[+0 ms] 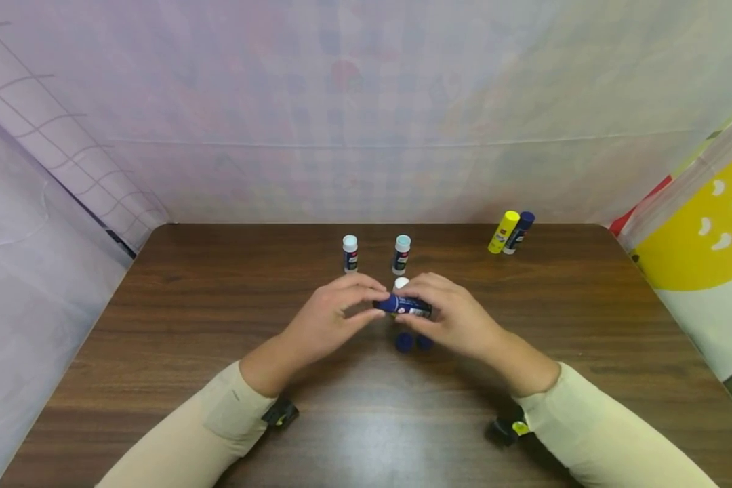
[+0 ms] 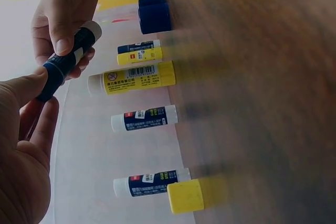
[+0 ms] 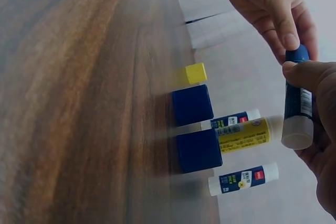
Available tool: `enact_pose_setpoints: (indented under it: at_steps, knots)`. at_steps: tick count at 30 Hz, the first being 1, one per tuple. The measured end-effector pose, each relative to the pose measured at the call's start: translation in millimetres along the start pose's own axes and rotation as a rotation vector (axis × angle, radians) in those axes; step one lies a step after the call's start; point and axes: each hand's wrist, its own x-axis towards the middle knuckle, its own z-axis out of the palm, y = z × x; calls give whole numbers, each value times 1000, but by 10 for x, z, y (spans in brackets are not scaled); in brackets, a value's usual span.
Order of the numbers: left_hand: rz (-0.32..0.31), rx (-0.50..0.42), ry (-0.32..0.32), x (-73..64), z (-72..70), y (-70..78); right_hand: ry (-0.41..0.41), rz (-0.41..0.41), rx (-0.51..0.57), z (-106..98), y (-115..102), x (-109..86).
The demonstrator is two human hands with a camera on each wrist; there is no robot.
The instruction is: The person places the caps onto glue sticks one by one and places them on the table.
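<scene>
My right hand [image 1: 454,315] grips the dark blue body of a glue stick [image 1: 413,308], held sideways over the table. With thumb and fingertips, my left hand [image 1: 332,312] pinches the blue cap [image 3: 297,53] at its other end. The stick's white base [image 3: 297,132] shows in the right wrist view. Below the hands, two loose blue caps [image 1: 404,342] stand on the table. An uncapped yellow glue stick [image 2: 139,78] stands upright just beyond the hands, mostly hidden in the head view. A loose yellow cap [image 2: 185,196] appears in both wrist views.
Farther back stand two uncapped blue glue sticks, one on the left [image 1: 350,255] and one on the right [image 1: 401,255]. At the back right, a capped yellow glue stick [image 1: 503,232] stands beside a capped blue one [image 1: 520,234]. A pale curtain [image 1: 366,176] hangs behind the wooden table [image 1: 189,318].
</scene>
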Motion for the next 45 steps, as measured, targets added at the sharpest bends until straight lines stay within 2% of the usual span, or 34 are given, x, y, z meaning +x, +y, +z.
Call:
enact_pose_setpoints:
  at_steps: [7, 13, 17, 22, 25, 29, 34, 37, 41, 45]
  knots:
    - [-17, 5, 45, 22, -55, 4, 3, 83, 40, -64, 9, 5]
    - [-17, -20, 88, 40, -161, -51, 126, 143, 108, -153, 44, 23]
    - [-28, -26, 108, 70, -240, -112, 237, 197, 159, -272, 121, 19]
    - [-92, -6, 104, 127, -313, -196, 400, 330, 197, -446, 232, -22]
    - [-148, -12, 108, 158, -335, -256, 507, 420, 319, -543, 319, -39]
    - [-238, -15, 106, 172, -347, -321, 683, 498, 516, -656, 469, -55]
    - [-341, -28, 69, 132, -350, -397, 876, 595, 607, -753, 722, -114]
    - [-381, -40, 48, 95, -333, -449, 964, 620, 609, -788, 929, -198]
    - [-414, -17, 7, 51, -299, -490, 1075, 587, 550, -793, 1172, -323]
    - [-453, 23, -38, 17, -297, -491, 1132, 598, 479, -764, 1346, -435]
